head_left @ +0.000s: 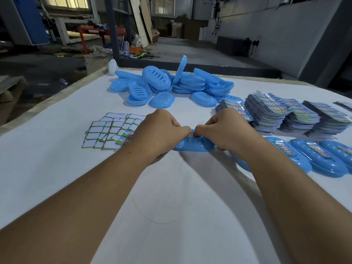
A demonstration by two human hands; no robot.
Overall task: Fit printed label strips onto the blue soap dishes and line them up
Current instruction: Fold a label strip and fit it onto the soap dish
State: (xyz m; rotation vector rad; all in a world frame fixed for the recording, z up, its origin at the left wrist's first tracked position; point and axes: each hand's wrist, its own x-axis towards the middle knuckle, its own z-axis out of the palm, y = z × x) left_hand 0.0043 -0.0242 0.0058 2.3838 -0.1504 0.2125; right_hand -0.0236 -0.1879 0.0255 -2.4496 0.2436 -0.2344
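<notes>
Label strip (191,135) (print unreadable) on soap dish (194,145)

White table cover (171,197). Beyond the far edge: red metal frame (89,34), blue cabinet (31,20), leaning boards (142,20), clear bottle (126,48), cardboard boxes (187,28). A white object (112,67) stands at the table's far corner; its kind cannot be told.
</notes>
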